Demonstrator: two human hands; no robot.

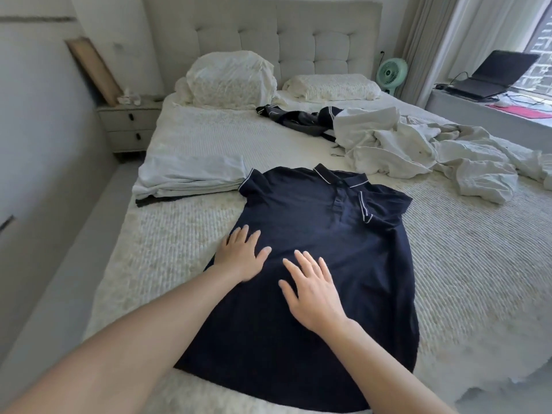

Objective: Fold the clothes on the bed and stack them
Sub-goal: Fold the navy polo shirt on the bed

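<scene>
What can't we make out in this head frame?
- Dark garment, head view: only an edge shows under the folded white stack.
- Striped garment: partly buried by the white heap.
- Navy polo fabric below left hand and right hand.

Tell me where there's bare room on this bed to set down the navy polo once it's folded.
Bare bedspread lies between the navy polo and the pillows, beyond the folded stack. Another patch lies right of the polo, nearer than the white heap. The far right is crowded.
</scene>
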